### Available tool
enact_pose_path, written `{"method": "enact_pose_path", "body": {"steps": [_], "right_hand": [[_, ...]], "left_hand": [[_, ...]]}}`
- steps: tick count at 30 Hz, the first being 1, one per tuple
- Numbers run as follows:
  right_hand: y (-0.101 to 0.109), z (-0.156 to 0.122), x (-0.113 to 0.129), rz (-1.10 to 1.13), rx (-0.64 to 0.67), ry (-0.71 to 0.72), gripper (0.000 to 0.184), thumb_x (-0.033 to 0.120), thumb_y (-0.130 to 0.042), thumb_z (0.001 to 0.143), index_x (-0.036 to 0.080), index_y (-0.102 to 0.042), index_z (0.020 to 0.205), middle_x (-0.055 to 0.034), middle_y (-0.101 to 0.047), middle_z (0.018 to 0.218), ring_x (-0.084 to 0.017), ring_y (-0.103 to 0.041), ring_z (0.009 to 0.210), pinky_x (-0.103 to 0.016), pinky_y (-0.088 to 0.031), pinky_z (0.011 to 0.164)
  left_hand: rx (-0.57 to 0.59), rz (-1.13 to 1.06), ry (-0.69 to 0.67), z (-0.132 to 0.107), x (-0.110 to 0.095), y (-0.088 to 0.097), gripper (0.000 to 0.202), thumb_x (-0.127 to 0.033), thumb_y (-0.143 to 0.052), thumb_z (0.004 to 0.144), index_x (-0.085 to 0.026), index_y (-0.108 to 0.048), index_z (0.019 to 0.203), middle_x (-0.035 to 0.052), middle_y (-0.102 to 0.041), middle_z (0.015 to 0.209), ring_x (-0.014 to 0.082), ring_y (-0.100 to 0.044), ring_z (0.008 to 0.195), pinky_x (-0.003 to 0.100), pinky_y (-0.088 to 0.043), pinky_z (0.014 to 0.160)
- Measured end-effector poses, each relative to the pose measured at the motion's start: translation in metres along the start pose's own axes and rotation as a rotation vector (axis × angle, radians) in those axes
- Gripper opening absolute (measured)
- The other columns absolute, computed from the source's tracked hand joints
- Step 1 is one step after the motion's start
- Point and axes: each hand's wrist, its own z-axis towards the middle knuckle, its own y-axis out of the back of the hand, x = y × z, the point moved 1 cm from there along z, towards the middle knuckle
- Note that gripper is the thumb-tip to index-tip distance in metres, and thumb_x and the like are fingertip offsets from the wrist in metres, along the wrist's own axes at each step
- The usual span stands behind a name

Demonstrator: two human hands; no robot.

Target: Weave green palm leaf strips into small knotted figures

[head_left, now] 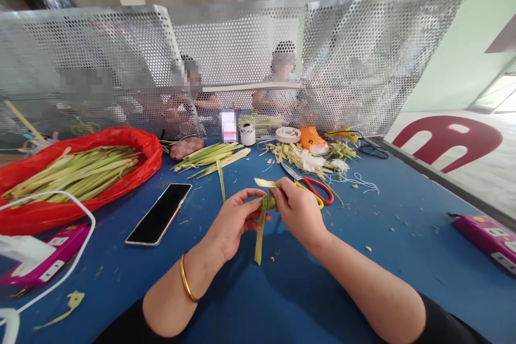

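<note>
My left hand (237, 217) is closed on a small bundle of green leaf strips (260, 236), pinched between thumb and fingers, one strip hanging down below. From the other side my right hand (300, 215) pinches a pale strip end (264, 183) at the top of the same bundle. Both hands are raised over the blue table, and the fingers partly hide the folded part between them. Just behind my right hand lie scissors (322, 192) with red and yellow handles. One loose leaf strip (221, 180) lies beyond my left hand.
On the left stand a red plastic bag (155, 153) of leaf strips, a phone (159, 215) and a purple power strip (66, 250). Further back are more leaf strips (213, 156), a tape roll (287, 134) and leaf scraps (298, 156). A perforated metal screen (242, 37) separates people opposite.
</note>
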Motion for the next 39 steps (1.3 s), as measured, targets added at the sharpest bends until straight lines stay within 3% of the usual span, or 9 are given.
{"method": "enact_pose_path", "body": {"steps": [7, 12, 16, 18, 22, 28, 31, 35, 39], "right_hand": [[0.0, 0.0, 0.001, -0.007, -0.052, -0.047, 0.023, 0.033, -0.043, 0.092, 0.023, -0.052, 0.074, -0.0008, -0.062, 0.059, -0.016, -0.055, 0.052, -0.024, -0.031, 0.051], [-0.008, -0.001, -0.002, 0.363, 0.06, -0.148, 0.027, 0.036, -0.043, 0.092, 0.023, -0.047, 0.069, 0.0027, -0.059, 0.056, -0.012, -0.052, 0.041, -0.023, -0.036, 0.045], [-0.004, 0.0, -0.002, 0.651, 0.099, -0.226, 0.02, 0.042, -0.054, 0.086, 0.022, -0.053, 0.09, 0.0017, -0.062, 0.078, -0.009, -0.051, 0.039, -0.023, -0.04, 0.04], [0.003, 0.001, 0.0, 0.657, 0.137, -0.192, 0.031, 0.038, -0.061, 0.081, 0.022, -0.051, 0.105, 0.0004, -0.062, 0.088, -0.009, -0.055, 0.046, -0.024, -0.044, 0.044], [0.017, 0.001, 0.002, 0.633, 0.385, -0.078, 0.047, 0.026, -0.064, 0.078, 0.024, -0.048, 0.121, 0.0037, -0.058, 0.079, -0.011, -0.057, 0.055, -0.025, -0.049, 0.053], [0.025, -0.001, 0.009, 0.698, 0.521, 0.032, 0.022, 0.024, -0.061, 0.082, 0.022, -0.063, 0.104, 0.0004, -0.063, 0.079, -0.012, -0.058, 0.065, -0.025, -0.048, 0.06], [0.023, -0.004, 0.013, 0.811, 0.587, -0.026, 0.017, 0.028, -0.059, 0.084, 0.021, -0.072, 0.09, -0.0028, -0.068, 0.082, -0.014, -0.06, 0.069, -0.027, -0.05, 0.063], [0.017, -0.004, 0.014, 0.961, 0.471, -0.12, 0.017, 0.027, -0.072, 0.073, 0.022, -0.073, 0.089, -0.0012, -0.069, 0.076, -0.016, -0.063, 0.07, -0.029, -0.052, 0.068], [0.012, -0.001, 0.008, 0.899, 0.219, -0.143, 0.018, 0.037, -0.073, 0.073, 0.019, -0.071, 0.073, 0.0003, -0.063, 0.059, -0.014, -0.057, 0.057, -0.027, -0.049, 0.059]], "left_hand": [[-0.013, 0.038, -0.12, -0.007, 0.002, -0.01, 0.029, -0.032, -0.075, 0.07, -0.017, -0.069, 0.094, 0.005, -0.071, 0.085, 0.0128, -0.064, 0.067, 0.019, -0.042, 0.052], [-0.187, 0.034, -0.266, -0.006, 0.004, -0.015, 0.024, -0.022, -0.082, 0.061, -0.016, -0.074, 0.083, 0.0036, -0.072, 0.08, 0.0127, -0.062, 0.071, 0.021, -0.047, 0.065], [-0.263, -0.038, -0.312, -0.003, 0.001, -0.011, 0.025, -0.023, -0.082, 0.06, -0.016, -0.075, 0.083, 0.0034, -0.074, 0.082, 0.0126, -0.063, 0.072, 0.023, -0.049, 0.071], [-0.282, -0.09, -0.317, -0.001, -0.001, -0.007, 0.025, -0.024, -0.081, 0.061, -0.015, -0.075, 0.083, 0.0046, -0.074, 0.082, 0.0129, -0.064, 0.073, 0.023, -0.05, 0.072], [-0.3, -0.18, -0.301, 0.004, -0.005, -0.001, 0.021, -0.024, -0.08, 0.062, -0.013, -0.074, 0.079, 0.0051, -0.073, 0.08, 0.013, -0.064, 0.07, 0.023, -0.05, 0.069], [-0.281, -0.074, -0.294, 0.003, -0.008, 0.001, 0.017, -0.022, -0.077, 0.065, -0.014, -0.071, 0.079, 0.0026, -0.069, 0.073, 0.0112, -0.061, 0.062, 0.024, -0.051, 0.063], [-0.23, -0.003, -0.268, 0.0, -0.007, 0.001, 0.014, -0.021, -0.074, 0.068, -0.013, -0.07, 0.078, 0.0022, -0.067, 0.07, 0.0111, -0.06, 0.062, 0.024, -0.051, 0.063], [-0.145, -0.033, -0.222, 0.001, -0.006, 0.002, 0.02, -0.025, -0.076, 0.069, -0.014, -0.068, 0.083, 0.0033, -0.068, 0.075, 0.0132, -0.063, 0.065, 0.026, -0.052, 0.064], [-0.037, -0.089, -0.139, 0.003, -0.006, 0.004, 0.029, -0.028, -0.08, 0.066, -0.012, -0.067, 0.087, 0.0061, -0.07, 0.081, 0.0142, -0.065, 0.067, 0.027, -0.052, 0.068]]}}
